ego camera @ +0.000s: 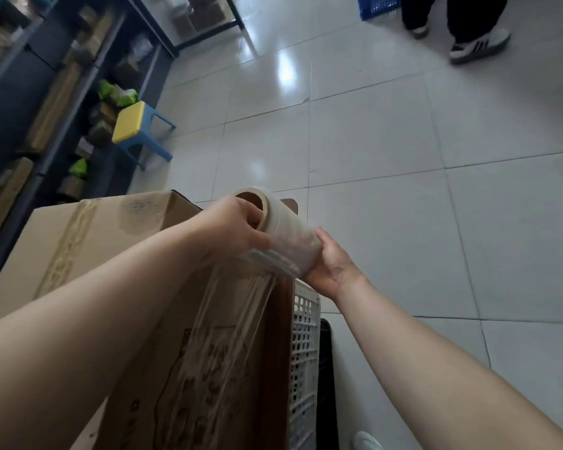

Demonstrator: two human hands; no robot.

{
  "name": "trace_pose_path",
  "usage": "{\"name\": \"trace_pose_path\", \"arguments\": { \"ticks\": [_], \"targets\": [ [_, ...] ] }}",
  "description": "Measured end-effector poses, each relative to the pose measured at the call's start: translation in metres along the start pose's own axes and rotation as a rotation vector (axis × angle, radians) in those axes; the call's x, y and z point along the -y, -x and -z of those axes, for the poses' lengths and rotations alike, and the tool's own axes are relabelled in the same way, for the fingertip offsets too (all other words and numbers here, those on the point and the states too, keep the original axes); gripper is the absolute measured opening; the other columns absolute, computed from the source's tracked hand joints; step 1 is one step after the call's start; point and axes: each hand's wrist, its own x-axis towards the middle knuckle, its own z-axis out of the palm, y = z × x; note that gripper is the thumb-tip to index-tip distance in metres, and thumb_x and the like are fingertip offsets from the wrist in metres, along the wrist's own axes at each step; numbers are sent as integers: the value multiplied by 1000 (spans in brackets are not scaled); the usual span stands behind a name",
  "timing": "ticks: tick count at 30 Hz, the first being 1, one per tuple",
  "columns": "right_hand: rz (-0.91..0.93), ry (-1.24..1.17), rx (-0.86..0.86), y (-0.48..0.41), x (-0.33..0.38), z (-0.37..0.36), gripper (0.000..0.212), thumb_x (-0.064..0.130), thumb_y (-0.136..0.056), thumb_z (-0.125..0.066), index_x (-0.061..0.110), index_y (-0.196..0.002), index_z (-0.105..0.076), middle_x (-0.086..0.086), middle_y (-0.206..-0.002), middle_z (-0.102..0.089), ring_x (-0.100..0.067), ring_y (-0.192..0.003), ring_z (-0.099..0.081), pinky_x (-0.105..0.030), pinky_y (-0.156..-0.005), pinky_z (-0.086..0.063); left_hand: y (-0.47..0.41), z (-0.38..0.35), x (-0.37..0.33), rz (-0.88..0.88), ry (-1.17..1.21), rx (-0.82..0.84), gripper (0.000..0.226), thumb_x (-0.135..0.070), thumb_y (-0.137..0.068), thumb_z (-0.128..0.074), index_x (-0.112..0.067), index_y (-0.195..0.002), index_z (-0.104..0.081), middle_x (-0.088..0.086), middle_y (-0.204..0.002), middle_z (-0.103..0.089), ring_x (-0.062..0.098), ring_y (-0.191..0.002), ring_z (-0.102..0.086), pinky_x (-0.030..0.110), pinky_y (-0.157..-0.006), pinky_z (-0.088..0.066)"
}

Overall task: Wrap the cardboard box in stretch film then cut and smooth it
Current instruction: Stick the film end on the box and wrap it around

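1. Where clear film is drawn down its side, the cardboard box is seen just beside a white crate.
2. The roll is gripped above the box's edge: the left hand is hooked into its core, and the right hand is cupped round the other end.
3. Farther off, a yellow stool is set on the tiled floor.

left hand 1 | right hand 1 | film roll 1 | box 1 | white crate 1 | blue crate 1 | stool 1 | shoes 3
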Motion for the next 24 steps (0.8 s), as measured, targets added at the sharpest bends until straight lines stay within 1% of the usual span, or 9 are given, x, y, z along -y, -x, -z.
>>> {"name": "trace_pose_path", "arguments": {
  "ticks": [4, 6, 8, 10, 12, 14, 16, 18, 24],
  "targets": [
    [14, -24, 38, -10, 5, -3, 51, 41, -98, -48, 6, -134, -56, -21, -132, -60, -35, -124, -57, -53, -107, -42, -13, 14, -6, 81, 183, 8, 30, -33, -76, -76, -8, -93, -72, 2, -81, -68, 17, -71, -63, 33, -68, -55],
    [13, -34, 54, -13, 9, -3, 49, 39, -98, -49, 7, -134, -56, -21, -133, -60, -37, -125, -55, -54, -108, -41, -21, 17, -11, 168, 364, 41, 35, -46, -79, -70, -11, -85, -72, 4, -72, -70, 18, -64, -67, 28, -60, -56],
    [-4, -44, 68, -17, 11, -4, 48, 38, -97, -50, 8, -135, -55, -21, -134, -59, -37, -126, -55, -54, -108, -40, -30, 15, -16, 220, 457, 28, 38, -50, -81, -66, -12, -81, -70, 4, -67, -70, 19, -60, -67, 29, -63, -56],
    [-18, -49, 68, -21, 12, -3, 49, 37, -96, -51, 8, -136, -54, -20, -135, -58, -37, -127, -54, -54, -108, -40, -38, 11, -20, 239, 451, -23, 33, -46, -84, -65, -13, -76, -67, 2, -64, -67, 16, -58, -65, 28, -64, -54],
    [-28, -80, 69, -27, 14, 2, 50, 35, -96, -51, 8, -137, -53, -21, -137, -56, -38, -129, -51, -54, -110, -38, -45, 10, -24, 255, 466, -44, 29, -38, -86, -66, -11, -77, -66, 1, -57, -64, 14, -51, -62, 24, -53, -50],
    [-38, -116, 72, -30, 21, 2, 47, 30, -97, -48, 4, -136, -53, -22, -136, -56, -38, -130, -50, -53, -112, -36, -50, 10, -25, 265, 454, -45, 25, -33, -85, -68, -9, -77, -65, 4, -61, -63, 16, -52, -61, 24, -52, -49],
    [-50, -126, 72, -30, 28, -3, 41, 25, -98, -43, 1, -129, -56, -22, -125, -62, -38, -120, -56, -52, -110, -38, -54, 12, -24, 260, 410, -60, 23, -29, -84, -71, -10, -72, -63, 4, -63, -61, 15, -54, -58, 23, -50, -47],
    [-58, -89, 46, -33, 35, -9, 33, 20, -98, -37, 3, -117, -58, -18, -110, -66, -34, -103, -61, -48, -100, -43, -58, 15, -24, 256, 338, -68, 23, -27, -81, -73, -12, -69, -61, 1, -62, -58, 11, -53, -55, 21, -46, -41],
    [-124, -2, 40, -46, 50, -24, 39, 16, -97, -29, -4, -110, -61, -19, -108, -66, -32, -99, -63, -44, -96, -47, -68, 29, -20, 249, 157, -44, 25, -22, -74, -78, -1, -78, -66, 6, -66, -51, 22, -62, -46, 28, -60, -38]
  ]
}}
